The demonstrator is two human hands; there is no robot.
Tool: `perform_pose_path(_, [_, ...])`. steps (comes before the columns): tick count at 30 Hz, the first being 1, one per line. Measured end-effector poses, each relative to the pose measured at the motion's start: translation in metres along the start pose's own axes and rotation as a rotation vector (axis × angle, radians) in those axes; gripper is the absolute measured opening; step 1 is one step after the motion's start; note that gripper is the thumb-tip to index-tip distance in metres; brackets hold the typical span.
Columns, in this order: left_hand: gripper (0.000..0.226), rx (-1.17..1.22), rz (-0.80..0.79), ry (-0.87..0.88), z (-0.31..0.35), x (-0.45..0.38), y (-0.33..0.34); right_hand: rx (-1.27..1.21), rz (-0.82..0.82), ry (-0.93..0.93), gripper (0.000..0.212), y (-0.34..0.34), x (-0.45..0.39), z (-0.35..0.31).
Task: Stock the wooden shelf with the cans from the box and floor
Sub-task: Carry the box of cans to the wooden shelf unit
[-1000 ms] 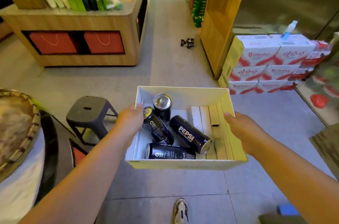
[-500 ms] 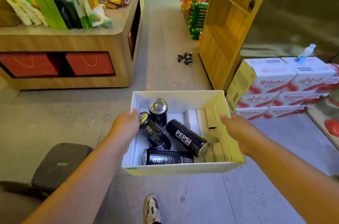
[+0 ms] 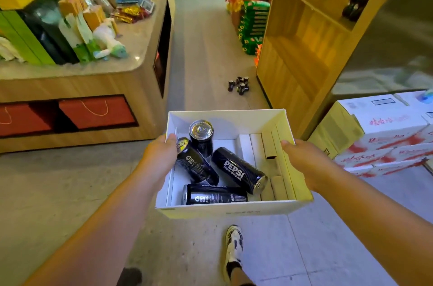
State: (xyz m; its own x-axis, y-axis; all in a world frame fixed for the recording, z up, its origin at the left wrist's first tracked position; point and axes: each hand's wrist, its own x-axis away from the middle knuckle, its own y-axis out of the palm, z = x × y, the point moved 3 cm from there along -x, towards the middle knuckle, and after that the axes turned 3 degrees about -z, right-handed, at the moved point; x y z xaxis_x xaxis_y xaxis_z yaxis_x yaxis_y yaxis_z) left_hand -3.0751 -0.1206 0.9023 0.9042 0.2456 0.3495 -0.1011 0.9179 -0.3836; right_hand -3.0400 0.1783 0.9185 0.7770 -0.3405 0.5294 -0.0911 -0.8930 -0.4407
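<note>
Your shoe (image 3: 233,246) is on the floor (image 3: 70,192) just below the box (image 3: 225,209), which you hold in the air with both hands. Your left hand (image 3: 159,159) grips the left wall, thumb hooked over the rim and fingers hidden outside it; your right hand (image 3: 302,159) grips the right wall the same way. Inside the box are 4 black cans: 1 lies along the near wall (image 3: 214,194), 1 marked PEPSI (image 3: 239,169) lies slanted across the middle with its base toward the near right corner, 1 leans by the left wall (image 3: 196,161) touching your left thumb, and 1 stands upright (image 3: 201,134) toward the far left corner, its silver top showing. Folded card dividers (image 3: 269,145) lie along the right wall. Beyond the box, more cans (image 3: 239,85) sit in a small cluster on the floor, near the front foot of the shelf (image 3: 304,51), which rises at the right. Its lower levels look bare, and a few dark bottles (image 3: 356,2) stand on an upper level. Stacked white cartons (image 3: 384,135) sit at the right edge, beside the shelf. On the left stands a display counter (image 3: 93,84) loaded with packaged goods, with red bags (image 3: 96,111) in its lower opening.
</note>
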Motion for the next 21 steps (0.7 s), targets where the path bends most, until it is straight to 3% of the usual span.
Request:
perform_pose_path(6, [0.026,0.032,0.015,0.001,0.092,-0.158,0.042,-0.01,-0.006,-0.023,0.046,-0.007,-0.152,-0.113])
perform_pose_path(11, [0.019,0.06,-0.013,-0.014,0.133,-0.227,0.059,0.043,-0.03,-0.043,0.048,-0.011,-0.219,-0.166])
perform_pose_path(15, [0.029,0.012,-0.026,-0.018,0.181,-0.32,0.08,0.033,-0.017,-0.025,0.051,-0.01,-0.299,-0.226])
perform_pose_path(21, [0.024,-0.018,-0.088,0.006,0.239,-0.476,0.108,-0.006,0.048,0.022,0.051,0.007,-0.415,-0.31])
